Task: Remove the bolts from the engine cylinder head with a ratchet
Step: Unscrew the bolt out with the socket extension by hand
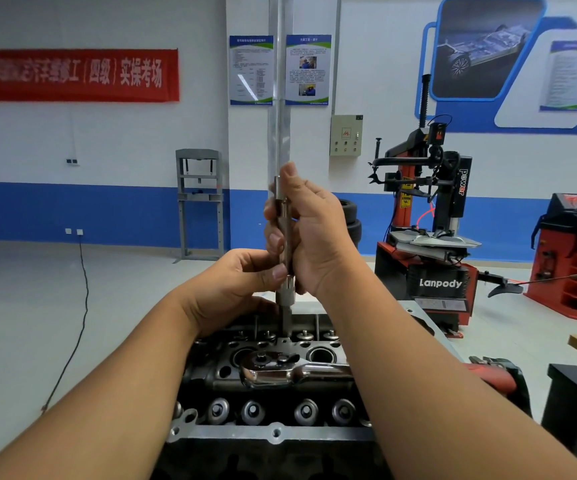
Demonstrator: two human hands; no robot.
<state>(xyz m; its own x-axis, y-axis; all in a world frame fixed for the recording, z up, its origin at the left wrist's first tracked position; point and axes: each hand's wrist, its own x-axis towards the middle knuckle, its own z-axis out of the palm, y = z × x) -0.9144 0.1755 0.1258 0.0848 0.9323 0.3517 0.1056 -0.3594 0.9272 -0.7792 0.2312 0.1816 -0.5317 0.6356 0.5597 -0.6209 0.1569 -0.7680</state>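
Both hands are raised over the cylinder head [273,379], working 1 upright tool assembly. The right hand [309,233] is wrapped round a long extension bar [281,202], fingers curled on its left side and thumb pointing up along the shaft. The left hand [235,289] sits lower, its thumb and fingers pinching the socket [285,291] at the bar's lower end. From the socket a long bolt [287,323] hangs straight down, its tip just above or at the top of the head (contact point is hard to tell). The ratchet [280,370] lies flat on the cylinder head, chrome head to the left, handle running right under the right forearm; neither hand touches it. The cylinder head sits low centre in view, with a row of 4 valve spring caps [252,410] along its near edge. Behind: a red banner [72,74] on the wall, 2 posters [280,69], a grey shop press [199,202], a tyre changer [429,237] on the right, and a black cable [79,306] trailing across the floor.
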